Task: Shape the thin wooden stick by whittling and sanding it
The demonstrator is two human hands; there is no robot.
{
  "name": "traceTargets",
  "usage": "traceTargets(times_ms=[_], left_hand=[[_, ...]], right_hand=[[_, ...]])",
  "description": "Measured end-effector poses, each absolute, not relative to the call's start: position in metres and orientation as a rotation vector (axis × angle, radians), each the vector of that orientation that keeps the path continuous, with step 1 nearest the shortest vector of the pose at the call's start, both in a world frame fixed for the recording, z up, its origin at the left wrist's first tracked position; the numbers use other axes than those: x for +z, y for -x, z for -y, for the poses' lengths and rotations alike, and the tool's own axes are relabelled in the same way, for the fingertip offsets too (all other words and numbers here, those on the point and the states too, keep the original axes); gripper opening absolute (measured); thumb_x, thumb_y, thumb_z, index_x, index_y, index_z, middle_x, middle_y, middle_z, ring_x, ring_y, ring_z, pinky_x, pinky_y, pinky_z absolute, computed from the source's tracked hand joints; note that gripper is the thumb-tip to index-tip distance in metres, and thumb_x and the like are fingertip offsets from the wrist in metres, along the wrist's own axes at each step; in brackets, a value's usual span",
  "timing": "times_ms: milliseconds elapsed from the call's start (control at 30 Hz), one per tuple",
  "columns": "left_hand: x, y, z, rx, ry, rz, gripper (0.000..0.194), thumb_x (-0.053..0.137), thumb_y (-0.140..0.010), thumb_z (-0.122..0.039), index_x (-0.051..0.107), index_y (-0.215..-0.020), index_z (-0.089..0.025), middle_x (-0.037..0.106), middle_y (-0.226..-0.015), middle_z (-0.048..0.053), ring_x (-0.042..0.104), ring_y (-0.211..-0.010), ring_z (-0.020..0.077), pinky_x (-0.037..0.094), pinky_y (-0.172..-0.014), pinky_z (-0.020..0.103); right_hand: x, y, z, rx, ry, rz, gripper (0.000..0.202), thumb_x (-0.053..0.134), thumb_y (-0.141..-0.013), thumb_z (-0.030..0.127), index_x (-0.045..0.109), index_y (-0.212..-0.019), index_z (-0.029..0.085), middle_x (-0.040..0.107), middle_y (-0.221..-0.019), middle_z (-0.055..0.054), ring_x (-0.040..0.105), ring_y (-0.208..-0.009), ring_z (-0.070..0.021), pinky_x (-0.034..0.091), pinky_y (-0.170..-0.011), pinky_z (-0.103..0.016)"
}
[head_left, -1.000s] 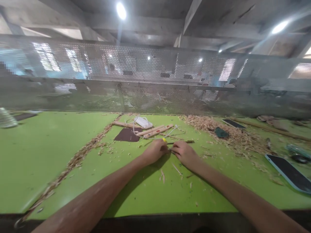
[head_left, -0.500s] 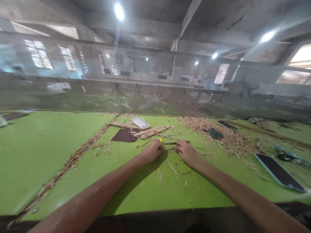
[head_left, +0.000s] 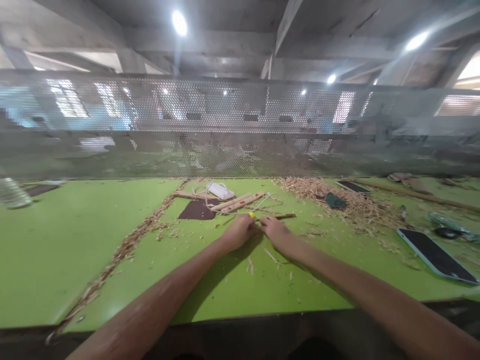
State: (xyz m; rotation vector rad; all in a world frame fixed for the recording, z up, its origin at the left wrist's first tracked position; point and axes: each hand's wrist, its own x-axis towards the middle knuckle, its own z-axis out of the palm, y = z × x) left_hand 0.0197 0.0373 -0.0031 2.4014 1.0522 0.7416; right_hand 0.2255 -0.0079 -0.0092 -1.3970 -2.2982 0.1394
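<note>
Over the green table my left hand (head_left: 239, 233) and my right hand (head_left: 276, 232) are close together, nearly touching at the fingertips. Both are closed around something slim. From behind my right fingers a thin dark stick-like piece (head_left: 287, 216) sticks out to the right. A small yellow bit (head_left: 251, 215) shows at my left thumb and forefinger; whether it belongs to the dark piece I cannot tell. Just beyond my hands lie pale wooden strips (head_left: 242, 202) with reddish marks, a brown sheet (head_left: 197, 210) and a white block with a cable (head_left: 220, 190).
A heap of wood shavings (head_left: 360, 207) with a dark green scrap (head_left: 335, 200) lies at the back right. Nearer are a phone (head_left: 437, 256) and a clear-wrapped bundle (head_left: 452, 227). Shavings fill the table seam (head_left: 129, 245) on the left. A perforated metal screen (head_left: 232, 130) stands behind.
My right hand has moved left, closing the gap to my left hand. The thin dark length that showed between them is now mostly hidden. The view has shifted slightly.
</note>
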Motion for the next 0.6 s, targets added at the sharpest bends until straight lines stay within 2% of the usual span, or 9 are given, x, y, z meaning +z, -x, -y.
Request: traceTargets(times_ms=[67,167,300,467,600], left_hand=[[-0.002,-0.019,-0.036,0.718,-2.414,-1.061,0.016,0.069,-0.085,-0.014,0.069,-0.069,-0.015,0.068,-0.078,0.004,0.058,-0.074,0.0181,0.047,-0.07,0.029],[-0.001,-0.019,-0.036,0.696,-2.42,-1.066,0.014,0.067,-0.086,-0.016,0.071,-0.072,-0.015,0.07,-0.081,0.006,0.06,-0.077,0.0192,0.049,-0.072,0.03],[-0.002,-0.02,-0.038,0.697,-2.429,-1.061,0.015,0.067,-0.085,-0.015,0.069,-0.07,-0.016,0.07,-0.081,0.007,0.061,-0.078,0.0204,0.049,-0.074,0.031],[-0.003,-0.017,-0.039,0.685,-2.454,-1.04,0.016,0.066,-0.088,-0.013,0.071,-0.073,-0.014,0.068,-0.084,0.006,0.059,-0.08,0.02,0.047,-0.075,0.031],[0.0,-0.013,-0.04,0.627,-2.487,-0.977,0.017,0.064,-0.091,-0.012,0.072,-0.076,-0.014,0.068,-0.087,0.006,0.058,-0.082,0.0194,0.048,-0.077,0.031]], right_hand=[[-0.009,-0.231,0.009,0.133,1.396,2.324,0.039,0.04,-0.103,0.019,0.079,-0.102,0.02,0.073,-0.101,-0.013,0.067,-0.091,-0.0265,0.061,-0.084,-0.042],[-0.009,-0.243,0.012,0.026,1.467,2.303,0.044,0.035,-0.103,0.017,0.079,-0.103,0.015,0.073,-0.098,-0.016,0.068,-0.089,-0.0288,0.061,-0.081,-0.045],[-0.018,-0.232,0.013,-0.072,1.437,2.318,0.044,0.036,-0.097,0.006,0.079,-0.1,0.013,0.073,-0.104,-0.018,0.065,-0.103,-0.033,0.059,-0.091,-0.053],[-0.017,-0.224,0.017,-0.056,1.349,2.36,0.041,0.043,-0.096,0.001,0.079,-0.107,0.017,0.073,-0.103,-0.013,0.066,-0.097,-0.0279,0.06,-0.086,-0.045],[-0.014,-0.226,0.021,-0.037,1.416,2.285,0.038,0.041,-0.103,0.008,0.077,-0.098,0.015,0.071,-0.098,-0.014,0.066,-0.093,-0.0273,0.059,-0.085,-0.045]])
